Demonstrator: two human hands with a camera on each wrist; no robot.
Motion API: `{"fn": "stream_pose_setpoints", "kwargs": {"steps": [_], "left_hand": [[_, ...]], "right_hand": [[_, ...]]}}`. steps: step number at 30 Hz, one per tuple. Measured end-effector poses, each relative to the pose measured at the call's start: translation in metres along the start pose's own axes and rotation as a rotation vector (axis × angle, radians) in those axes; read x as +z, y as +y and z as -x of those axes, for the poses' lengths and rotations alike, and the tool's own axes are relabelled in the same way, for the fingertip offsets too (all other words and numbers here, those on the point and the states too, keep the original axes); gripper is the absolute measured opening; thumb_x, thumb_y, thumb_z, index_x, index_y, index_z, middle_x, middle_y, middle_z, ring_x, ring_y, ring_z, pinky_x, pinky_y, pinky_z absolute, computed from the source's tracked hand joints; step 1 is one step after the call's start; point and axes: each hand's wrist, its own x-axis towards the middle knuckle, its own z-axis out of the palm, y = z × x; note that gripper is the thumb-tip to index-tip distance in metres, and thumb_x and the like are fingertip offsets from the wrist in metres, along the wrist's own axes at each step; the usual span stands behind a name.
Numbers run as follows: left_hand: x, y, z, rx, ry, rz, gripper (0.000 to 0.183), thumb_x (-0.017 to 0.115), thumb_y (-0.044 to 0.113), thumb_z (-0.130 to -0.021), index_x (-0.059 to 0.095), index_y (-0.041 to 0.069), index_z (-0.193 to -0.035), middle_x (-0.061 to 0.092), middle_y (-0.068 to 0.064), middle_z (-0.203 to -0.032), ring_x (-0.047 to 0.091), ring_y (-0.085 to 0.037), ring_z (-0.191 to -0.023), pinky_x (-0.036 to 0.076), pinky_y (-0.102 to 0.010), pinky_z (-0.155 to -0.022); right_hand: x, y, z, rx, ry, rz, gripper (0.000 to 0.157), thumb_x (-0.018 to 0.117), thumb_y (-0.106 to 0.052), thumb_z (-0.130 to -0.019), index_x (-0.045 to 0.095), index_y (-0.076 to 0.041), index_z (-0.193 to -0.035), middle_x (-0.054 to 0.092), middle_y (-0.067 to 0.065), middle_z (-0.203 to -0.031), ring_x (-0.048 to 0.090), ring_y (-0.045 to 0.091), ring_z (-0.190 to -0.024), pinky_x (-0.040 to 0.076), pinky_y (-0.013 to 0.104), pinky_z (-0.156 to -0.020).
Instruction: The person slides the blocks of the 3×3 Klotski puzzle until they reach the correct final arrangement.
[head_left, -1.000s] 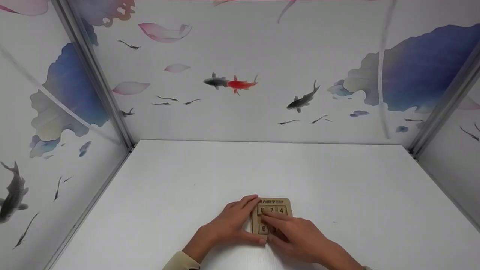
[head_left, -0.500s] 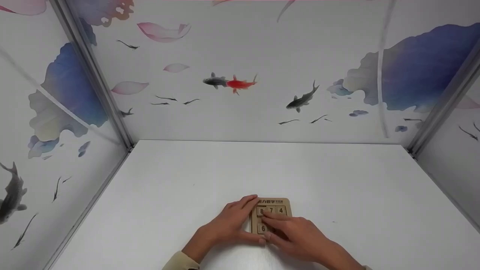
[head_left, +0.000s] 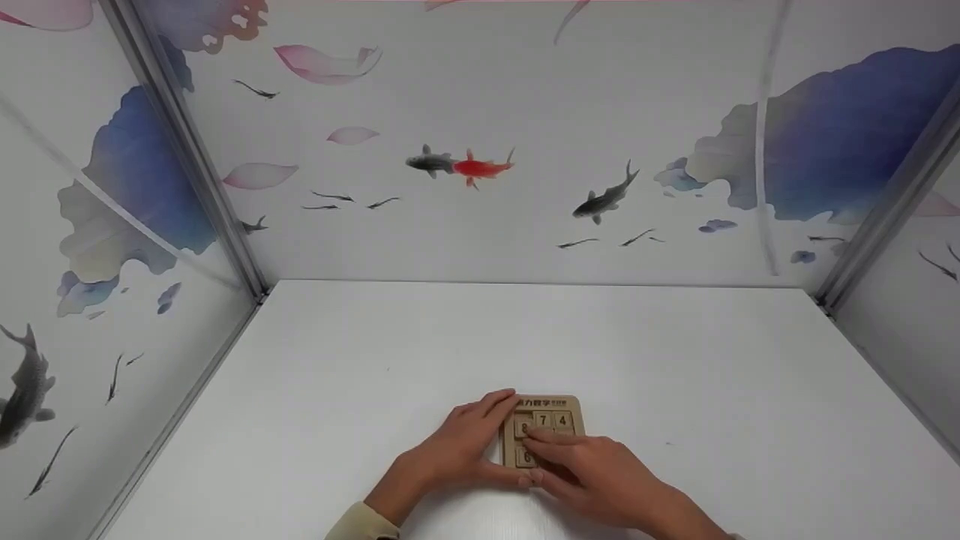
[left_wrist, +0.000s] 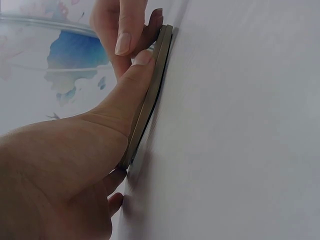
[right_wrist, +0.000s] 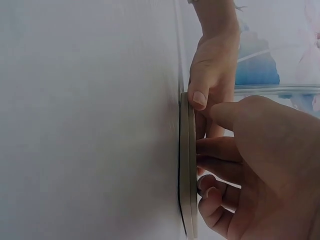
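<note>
Near the six o'clock side of the bench (head_left: 375,360), a number board (head_left: 566,402) is lying with its lettered end toward twelve. Tiles 7 (head_left: 543,420) and 4 (head_left: 562,420) are sitting level in the far row, while tile 8 (head_left: 523,427) is sitting slightly nearer six o'clock, leaving a gap on its far side; what looks like tile 6 (head_left: 523,457) is showing toward seven. From nine o'clock the left hand (head_left: 461,448) is gripping the board, thumb along the near edge, fingers reaching toward eleven, probably so the frame cannot skate about. From four o'clock the right hand (head_left: 600,476) is resting two fingers, close together, at tile 8's near side, presumably because light contact is enough for a loose piece; its thumb is lying beside the left thumb and its outer fingers are curling loosely. At twelve, a fish-printed wall panel (head_left: 450,247) is standing behind the bench
</note>
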Motion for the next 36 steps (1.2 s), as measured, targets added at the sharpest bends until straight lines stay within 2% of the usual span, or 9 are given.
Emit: {"fn": "stream_pose_setpoints", "kwargs": {"steps": [8, 15, 22, 28, 34, 36], "left_hand": [[-0.001, -0.0006, 0.0001, -0.013, -0.006, 0.03, 0.124, 0.069, 0.087, -0.083, 0.024, 0.018, -0.174, 0.025, 0.001, -0.18, 0.032, -0.018, -0.164, 0.027, -0.051, -0.136], [0.0004, -0.0018, -0.0021, -0.003, -0.007, 0.012, 0.123, 0.07, 0.086, -0.084, 0.024, 0.017, -0.174, 0.026, 0.0, -0.18, 0.033, -0.018, -0.164, 0.028, -0.052, -0.135], [-0.0004, -0.0003, -0.0003, -0.014, -0.015, 0.018, 0.123, 0.072, 0.084, -0.083, 0.024, 0.017, -0.174, 0.024, 0.0, -0.181, 0.032, -0.02, -0.165, 0.028, -0.052, -0.135], [-0.0013, -0.0002, 0.0005, -0.008, -0.013, 0.003, 0.121, 0.072, 0.082, -0.085, 0.023, 0.016, -0.174, 0.025, 0.0, -0.18, 0.033, -0.021, -0.164, 0.029, -0.052, -0.135], [-0.0004, -0.0017, -0.0004, 0.003, -0.012, -0.001, 0.121, 0.072, 0.082, -0.086, 0.023, 0.017, -0.174, 0.025, 0.0, -0.18, 0.033, -0.021, -0.164, 0.029, -0.052, -0.134], [-0.0002, -0.0024, -0.0005, 0.006, -0.011, 0.0, 0.121, 0.073, 0.081, -0.086, 0.023, 0.017, -0.174, 0.025, 0.0, -0.18, 0.033, -0.021, -0.164, 0.029, -0.052, -0.134]], "right_hand": [[-0.0003, -0.0009, 0.0015, 0.02, -0.023, -0.02, 0.06, 0.046, -0.063, -0.111, 0.063, -0.025, -0.154, 0.061, -0.004, -0.158, 0.069, 0.026, -0.134, 0.061, 0.057, -0.103], [-0.0005, -0.0009, 0.0024, 0.031, -0.043, -0.025, 0.059, 0.047, -0.065, -0.11, 0.064, -0.027, -0.153, 0.064, -0.005, -0.154, 0.07, 0.023, -0.133, 0.062, 0.055, -0.101], [0.0003, -0.0024, 0.0043, -0.026, -0.012, -0.068, 0.053, 0.05, -0.056, -0.113, 0.068, -0.021, -0.149, 0.068, -0.001, -0.149, 0.072, 0.024, -0.129, 0.064, 0.052, -0.099], [0.0001, -0.0014, 0.0036, -0.045, -0.002, -0.066, 0.048, 0.054, -0.051, -0.113, 0.069, -0.021, -0.148, 0.069, -0.002, -0.148, 0.072, 0.023, -0.128, 0.065, 0.051, -0.098], [-0.0008, 0.0039, 0.0029, -0.018, -0.001, -0.047, 0.043, 0.059, -0.046, -0.111, 0.069, -0.024, -0.148, 0.072, -0.007, -0.143, 0.073, 0.018, -0.125, 0.064, 0.049, -0.098], [-0.0011, 0.0055, 0.0025, -0.001, 0.006, -0.043, 0.042, 0.062, -0.042, -0.11, 0.069, -0.025, -0.147, 0.074, -0.008, -0.139, 0.073, 0.014, -0.119, 0.064, 0.046, -0.095]]}}
